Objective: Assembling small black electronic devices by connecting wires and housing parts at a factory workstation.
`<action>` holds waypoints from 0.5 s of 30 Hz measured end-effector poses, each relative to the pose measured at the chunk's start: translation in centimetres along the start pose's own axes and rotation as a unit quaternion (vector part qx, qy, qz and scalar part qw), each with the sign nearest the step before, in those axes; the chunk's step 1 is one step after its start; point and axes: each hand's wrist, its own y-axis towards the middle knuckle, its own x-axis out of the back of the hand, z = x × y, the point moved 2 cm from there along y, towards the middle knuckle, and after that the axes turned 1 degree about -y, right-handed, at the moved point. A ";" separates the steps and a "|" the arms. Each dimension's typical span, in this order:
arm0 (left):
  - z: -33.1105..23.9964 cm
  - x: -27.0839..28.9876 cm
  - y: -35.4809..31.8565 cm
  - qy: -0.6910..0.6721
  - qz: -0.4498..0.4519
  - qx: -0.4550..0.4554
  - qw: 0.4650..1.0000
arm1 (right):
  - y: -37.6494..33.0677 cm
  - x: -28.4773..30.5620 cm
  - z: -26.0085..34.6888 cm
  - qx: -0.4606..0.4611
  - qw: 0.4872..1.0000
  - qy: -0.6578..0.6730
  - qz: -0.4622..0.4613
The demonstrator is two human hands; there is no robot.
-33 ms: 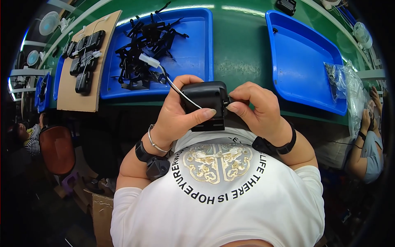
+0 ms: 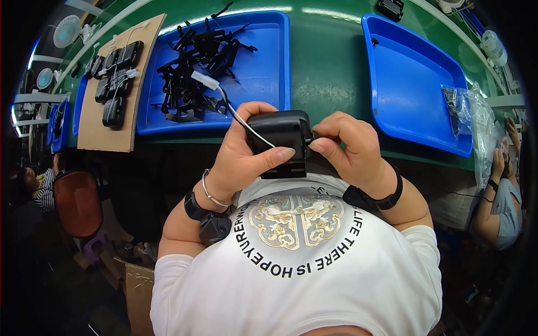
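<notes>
Up against my shirt front is a black plastic case (image 2: 283, 127), a box with rounded corners and slots along its lower edge. My left hand (image 2: 242, 147) is closed round its left side, thumb across the face. A white cable (image 2: 241, 120) runs out by that thumb to a white plug connector (image 2: 205, 80), which sticks up over the tray edge. At the case's right side my right hand (image 2: 348, 144) pinches a small dark knob-like part (image 2: 314, 136) with a short metallic shank. The fingertips hide most of that part.
A blue tray (image 2: 269, 106) of jumbled black brackets (image 2: 202, 61) lies ahead on the green table. Left of it, a cardboard sheet (image 2: 112, 140) carries several black cased units (image 2: 114, 112). Another blue tray (image 2: 414, 84) with clear plastic bags (image 2: 476, 117) stands right. A co-worker's arm (image 2: 490, 215) shows far right.
The white plug connector has shifted very slightly to the right along with its cable. Both hands and the black case look the same.
</notes>
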 end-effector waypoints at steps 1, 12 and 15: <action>0.0 -0.1 0.0 0.008 0.001 -0.003 1.000 | 0.0 0.0 -0.2 0.011 1.000 -0.026 0.006; 0.3 -0.2 0.2 -0.064 -0.025 0.012 0.998 | 0.3 -1.5 -0.2 -0.095 0.984 0.101 -0.113; 0.3 -0.1 0.3 -0.072 -0.035 0.019 0.997 | 0.2 -1.1 -0.2 -0.067 0.994 0.046 -0.070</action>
